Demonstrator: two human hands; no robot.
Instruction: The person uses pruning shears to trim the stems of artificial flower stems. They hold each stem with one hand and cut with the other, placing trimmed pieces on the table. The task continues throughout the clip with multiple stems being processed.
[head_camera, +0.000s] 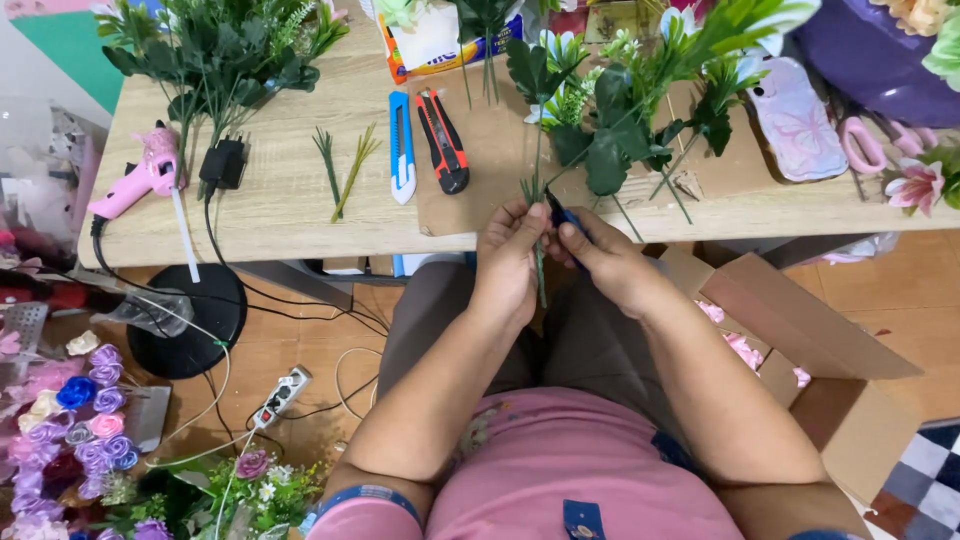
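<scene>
On the worktop (280, 215), a pink glue gun (135, 185), cut stems (340, 170) and two knives (425, 140) are lying idle. The left hand (510, 255) is clamping the green stem (540, 265) at the worktop's edge. The right hand (600, 255) is closing on a blue cutter (565, 218) against the stem. Judgement: trimming is under way; next calls for a steady squeeze.

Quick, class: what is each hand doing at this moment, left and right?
Left hand: closed on the green flower stems.
Right hand: closed on a dark blue-handled tool, touching the stems.
</scene>
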